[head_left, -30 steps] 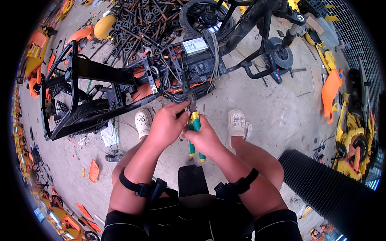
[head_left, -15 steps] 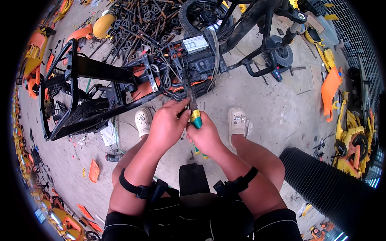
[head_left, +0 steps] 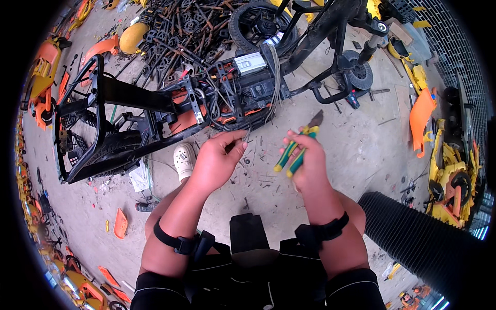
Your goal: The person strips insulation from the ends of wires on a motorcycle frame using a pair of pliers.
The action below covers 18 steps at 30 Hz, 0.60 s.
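My right hand (head_left: 312, 160) is wrapped around a pair of pliers (head_left: 295, 155) with green and yellow handles, their dark jaws pointing up and away from me. The pliers are off the vehicle, over the floor to its right. My left hand (head_left: 219, 159) is closed in a pinch on thin wires (head_left: 247, 136) at the near edge of a black scooter frame (head_left: 137, 150). Loose cables (head_left: 222, 116) and a silver-topped box (head_left: 250, 63) sit in the middle of that frame. Exactly how many wires are pinched is hidden by my fingers.
Beyond the frame lies a heap of rusty metal parts (head_left: 178, 39), beside a spoked wheel (head_left: 263, 23). A ribbed black tube (head_left: 413, 237) stands at my right. Orange and yellow panels (head_left: 422, 119) line the right side. A power tool (head_left: 353, 99) lies near a small wheel.
My right hand has moved right with the pliers, away from the wires and the frame. My left hand stays at nearly the same spot, still pinching.
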Each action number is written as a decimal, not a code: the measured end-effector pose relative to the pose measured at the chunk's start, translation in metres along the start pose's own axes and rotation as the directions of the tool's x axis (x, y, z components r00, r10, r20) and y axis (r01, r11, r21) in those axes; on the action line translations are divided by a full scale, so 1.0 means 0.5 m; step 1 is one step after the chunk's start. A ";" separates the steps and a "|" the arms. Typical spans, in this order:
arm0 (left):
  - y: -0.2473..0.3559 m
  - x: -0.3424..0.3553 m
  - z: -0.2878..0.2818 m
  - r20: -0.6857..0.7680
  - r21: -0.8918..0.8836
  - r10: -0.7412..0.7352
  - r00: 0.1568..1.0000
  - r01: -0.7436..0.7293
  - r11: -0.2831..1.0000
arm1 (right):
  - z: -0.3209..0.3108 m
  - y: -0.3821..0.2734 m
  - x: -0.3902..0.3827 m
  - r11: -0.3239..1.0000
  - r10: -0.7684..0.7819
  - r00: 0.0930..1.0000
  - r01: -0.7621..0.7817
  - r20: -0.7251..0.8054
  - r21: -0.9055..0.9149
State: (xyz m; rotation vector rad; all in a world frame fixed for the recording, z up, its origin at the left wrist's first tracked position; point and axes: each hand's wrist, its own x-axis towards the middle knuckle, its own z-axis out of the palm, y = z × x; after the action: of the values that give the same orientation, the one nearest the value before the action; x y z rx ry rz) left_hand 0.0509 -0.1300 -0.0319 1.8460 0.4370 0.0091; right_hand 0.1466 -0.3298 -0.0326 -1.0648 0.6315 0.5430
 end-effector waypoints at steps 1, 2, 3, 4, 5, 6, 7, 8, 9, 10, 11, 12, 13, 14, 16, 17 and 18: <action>0.004 0.001 -0.003 0.022 -0.066 -0.036 0.999 0.038 0.997 | -0.010 -0.014 -0.004 0.995 -0.019 0.999 0.015 0.046 0.100; 0.010 0.002 -0.006 0.047 -0.130 -0.071 0.996 0.076 0.989 | -0.017 -0.024 -0.011 0.979 -0.043 0.995 0.024 0.090 0.200; 0.014 0.002 -0.009 0.074 -0.193 -0.103 0.992 0.116 0.974 | -0.023 -0.026 -0.024 0.959 -0.062 0.985 0.014 0.161 0.282; 0.024 0.005 -0.009 0.096 -0.232 -0.113 0.989 0.132 0.964 | -0.038 -0.031 -0.030 0.958 -0.016 0.968 -0.056 0.249 0.281; 0.033 0.007 -0.010 0.121 -0.269 -0.123 0.985 0.151 0.951 | -0.052 -0.032 -0.029 0.954 0.029 0.942 -0.126 0.334 0.273; 0.041 0.009 -0.010 0.146 -0.304 -0.132 0.980 0.171 0.937 | -0.064 -0.034 -0.028 0.946 0.075 0.906 -0.196 0.416 0.258; 0.046 0.009 -0.013 0.151 -0.342 -0.106 0.983 0.153 0.927 | -0.055 -0.042 -0.038 0.951 0.182 0.910 -0.259 0.373 0.169; 0.054 0.011 -0.014 0.159 -0.361 -0.076 0.984 0.130 0.924 | -0.055 -0.043 -0.045 0.968 0.199 0.928 -0.237 0.316 0.086; 0.061 0.011 -0.015 0.168 -0.379 -0.045 0.985 0.107 0.919 | -0.061 -0.033 -0.048 0.976 0.209 0.944 -0.217 0.255 0.002; 0.068 0.009 -0.017 0.170 -0.399 -0.020 0.985 0.087 0.913 | -0.046 -0.034 -0.059 0.975 0.218 0.957 -0.205 0.193 -0.087; 0.080 0.008 -0.020 0.167 -0.416 -0.008 0.986 0.078 0.906 | -0.023 -0.048 -0.086 0.966 0.206 0.972 -0.184 0.109 -0.184; 0.090 0.010 -0.023 0.162 -0.426 0.012 0.987 0.059 0.903 | -0.023 -0.056 -0.088 0.973 0.201 0.968 -0.179 0.152 -0.147; 0.094 0.011 -0.022 0.158 -0.435 0.029 0.987 0.043 0.899 | -0.028 -0.061 -0.089 0.978 0.197 0.961 -0.179 0.193 -0.110; 0.100 0.011 -0.022 0.154 -0.446 0.047 0.987 0.027 0.895 | -0.031 -0.068 -0.089 0.981 0.192 0.953 -0.180 0.233 -0.074; 0.103 0.009 -0.021 0.159 -0.446 0.036 0.987 0.039 0.894 | -0.027 -0.084 -0.098 0.988 0.154 0.952 -0.143 0.264 -0.059; 0.099 0.009 -0.019 0.155 -0.450 0.039 0.987 0.036 0.892 | -0.020 -0.091 -0.106 0.990 0.139 0.950 -0.130 0.279 -0.049; 0.099 0.010 -0.018 0.151 -0.455 0.041 0.988 0.033 0.890 | -0.010 -0.098 -0.117 0.990 0.140 0.943 -0.135 0.303 -0.036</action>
State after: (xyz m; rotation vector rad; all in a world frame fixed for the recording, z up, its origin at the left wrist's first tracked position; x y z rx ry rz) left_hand 0.0680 -0.1328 0.0158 1.3696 0.2889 -0.0288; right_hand 0.1379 -0.3596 0.0373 -0.9300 0.4307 0.8177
